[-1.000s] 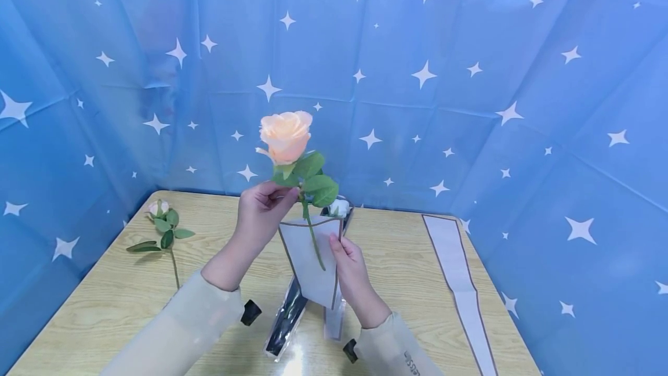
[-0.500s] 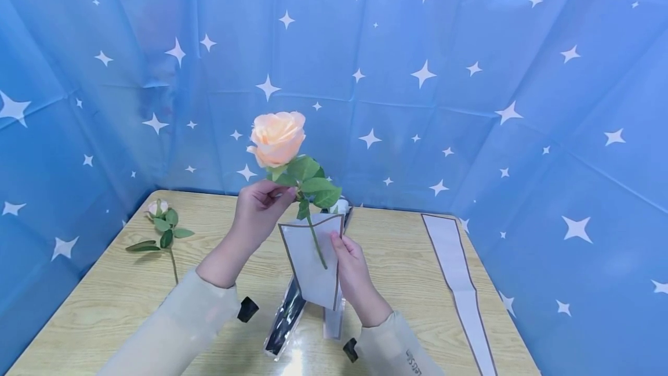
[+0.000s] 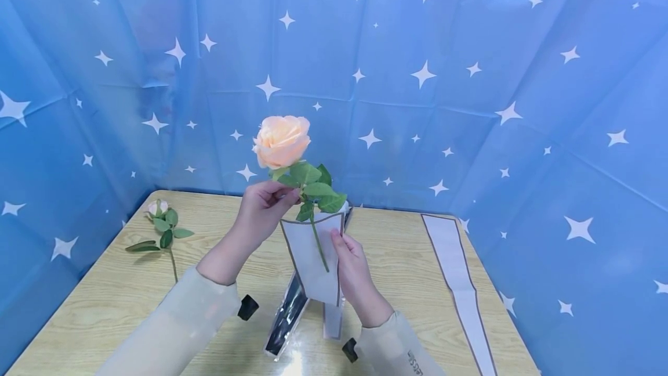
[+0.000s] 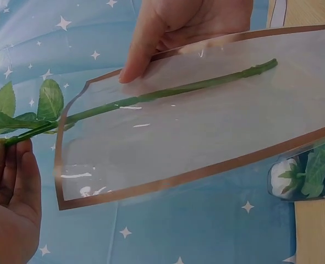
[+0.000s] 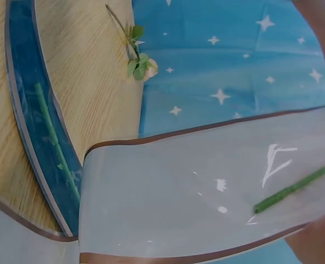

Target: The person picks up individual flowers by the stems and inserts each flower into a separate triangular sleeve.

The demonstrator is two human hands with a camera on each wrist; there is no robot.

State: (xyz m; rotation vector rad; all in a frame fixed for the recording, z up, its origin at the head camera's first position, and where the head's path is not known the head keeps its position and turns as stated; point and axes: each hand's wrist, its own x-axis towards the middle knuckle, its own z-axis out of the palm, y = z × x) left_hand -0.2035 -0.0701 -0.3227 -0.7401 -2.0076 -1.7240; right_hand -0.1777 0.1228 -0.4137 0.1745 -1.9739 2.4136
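Note:
My left hand (image 3: 263, 213) pinches the stem of a peach rose (image 3: 282, 141) just below its bloom, among the green leaves. The lower stem (image 4: 178, 89) passes the mouth of a whitish, brown-edged flower sleeve (image 3: 313, 260) and appears to lie inside, behind clear film with glints on it. With thumb and fingers, my right hand (image 3: 357, 274) grips the sleeve's right edge near the mouth. The cut stem end (image 5: 258, 209) shows partway down the sleeve in the right wrist view. Below the sleeve's mouth the lower part bends downward.
On the wooden table (image 3: 396, 271), a black sleeve (image 3: 284, 321) holding a white rose (image 4: 286, 179) lies beneath my hands. A pale pink rose (image 3: 158, 208) lies at the left. Another flat white sleeve (image 3: 459, 271) lies at the right. A starry blue curtain (image 3: 323, 45) stands behind.
The peach rose has tilted and turned a little in my left hand, its leaves shifting right and slightly lower. My right hand and the sleeve have barely moved.

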